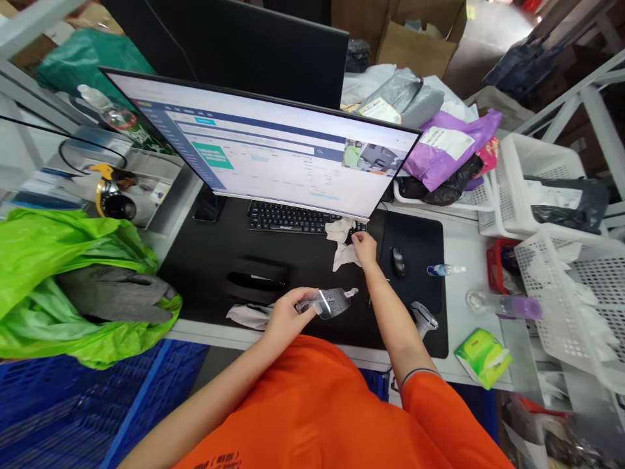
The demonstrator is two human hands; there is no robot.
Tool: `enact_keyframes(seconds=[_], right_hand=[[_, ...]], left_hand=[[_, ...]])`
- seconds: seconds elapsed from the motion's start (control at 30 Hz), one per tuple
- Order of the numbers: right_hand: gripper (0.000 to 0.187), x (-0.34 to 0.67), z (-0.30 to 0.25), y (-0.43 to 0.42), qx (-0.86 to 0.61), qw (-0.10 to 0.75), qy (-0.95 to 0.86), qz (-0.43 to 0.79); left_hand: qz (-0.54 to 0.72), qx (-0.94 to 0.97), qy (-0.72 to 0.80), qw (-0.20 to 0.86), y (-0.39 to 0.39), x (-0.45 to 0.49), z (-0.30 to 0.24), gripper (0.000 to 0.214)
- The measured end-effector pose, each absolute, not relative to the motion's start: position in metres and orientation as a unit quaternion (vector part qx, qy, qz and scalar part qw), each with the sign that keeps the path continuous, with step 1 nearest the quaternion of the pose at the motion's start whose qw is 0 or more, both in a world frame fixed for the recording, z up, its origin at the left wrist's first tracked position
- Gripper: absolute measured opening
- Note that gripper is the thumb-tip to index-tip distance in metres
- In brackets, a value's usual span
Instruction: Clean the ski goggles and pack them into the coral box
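Observation:
My left hand [288, 317] is closed on a small clear plastic bag [331, 301] with something dark in it, held just above the black desk mat [205, 273]. My right hand [364, 248] reaches forward to the right end of the black keyboard [288, 218] and pinches a crumpled white tissue [342, 244] lying there. A wide monitor [263, 143] stands over the keyboard. A mouse [398, 260] rests just right of my right hand.
A green bag [58, 273] with grey cloth lies at left above a blue crate [73, 404]. White baskets [571, 286] and parcels [449, 146] crowd the right. A barcode scanner [424, 317], a small bottle [445, 270], and a green tissue pack [483, 356] lie nearby.

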State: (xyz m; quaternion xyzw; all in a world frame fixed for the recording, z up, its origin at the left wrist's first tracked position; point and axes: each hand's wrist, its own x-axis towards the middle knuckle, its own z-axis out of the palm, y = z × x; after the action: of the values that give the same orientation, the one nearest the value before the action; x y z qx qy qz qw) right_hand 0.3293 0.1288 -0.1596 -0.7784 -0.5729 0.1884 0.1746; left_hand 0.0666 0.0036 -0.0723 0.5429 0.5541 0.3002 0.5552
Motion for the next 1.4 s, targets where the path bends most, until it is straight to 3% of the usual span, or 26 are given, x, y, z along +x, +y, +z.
enact_keyframes(seconds=[0.27,0.43,0.57,0.67,0.87,0.93,1.0,1.13,1.2,1.3,1.4], right_hand=[[0.031,0.299,-0.142,0.173,-0.684,0.140,-0.702,0.142],[0.024,0.307,-0.124,0.166,-0.680,0.177,-0.704,0.104],[0.039,0.324,-0.094,0.116,-0.702,0.262,-0.659,0.062],[0.039,0.343,-0.069,0.058,-0.718,0.355,-0.599,0.008],[0.041,0.354,-0.046,-0.058,-0.825,0.277,-0.484,-0.092],[0.044,0.344,-0.048,-0.082,-0.868,0.251,-0.426,-0.056],[0.045,0.328,-0.052,-0.095,-0.872,0.304,-0.382,0.031],[0.041,0.281,-0.048,-0.098,-0.743,0.584,-0.219,0.243],[0.039,0.249,-0.035,-0.095,-0.643,0.681,-0.147,0.318],[0.034,0.201,-0.012,-0.094,-0.525,0.739,-0.146,0.396],[0.032,0.172,-0.002,-0.097,-0.461,0.737,-0.197,0.453]], left_hand=[[0.288,0.574,0.542,0.541,0.005,0.059,-0.066,0.027],[0.304,0.552,0.539,0.558,0.010,0.057,-0.064,0.027],[0.328,0.549,0.530,0.556,0.017,0.056,-0.056,0.025],[0.337,0.568,0.521,0.541,0.021,0.057,-0.048,0.027],[0.360,0.630,0.498,0.475,0.018,0.061,-0.035,0.026],[0.372,0.645,0.489,0.454,0.015,0.062,-0.031,0.026],[0.375,0.657,0.484,0.441,0.011,0.064,-0.026,0.026],[0.371,0.664,0.481,0.436,0.002,0.065,-0.019,0.027],[0.375,0.660,0.482,0.438,-0.003,0.066,-0.018,0.029],[0.371,0.670,0.476,0.433,-0.009,0.066,-0.016,0.027],[0.365,0.698,0.469,0.399,-0.014,0.065,-0.012,0.022]])
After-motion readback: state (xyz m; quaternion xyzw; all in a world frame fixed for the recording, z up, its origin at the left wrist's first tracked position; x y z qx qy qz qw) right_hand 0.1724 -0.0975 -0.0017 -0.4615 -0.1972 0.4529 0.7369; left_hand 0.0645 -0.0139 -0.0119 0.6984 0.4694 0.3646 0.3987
